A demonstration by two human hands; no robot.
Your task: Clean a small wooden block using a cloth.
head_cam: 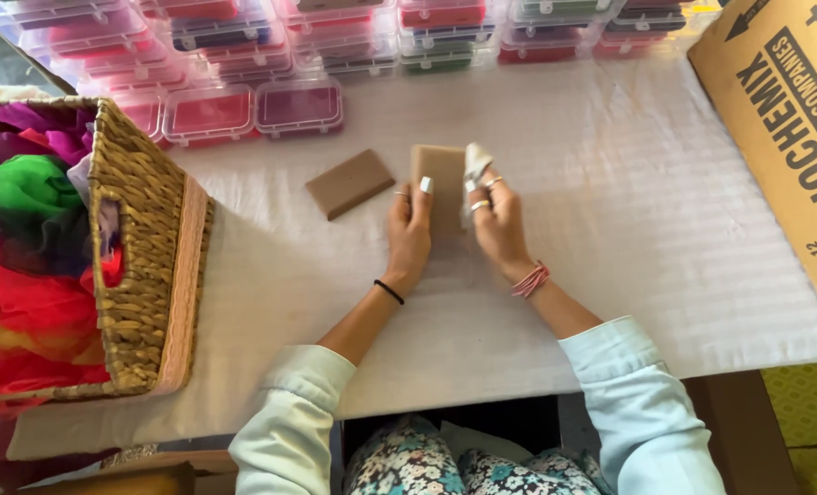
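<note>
Centrally on the table [610, 275]: left hand [408, 234] and right hand [498, 223] together, clamped on a brown block [438, 174], white cloth [475, 160] in right fingers; second brown block [349, 182] just left.

Two brown rectangular blocks: one block [348, 182] lying flat on the desk [610, 229], the other block [438, 183] held up between two hands. One wicker basket [147, 247], one cardboard box [784, 119], one white cloth scrap [475, 163].
</note>
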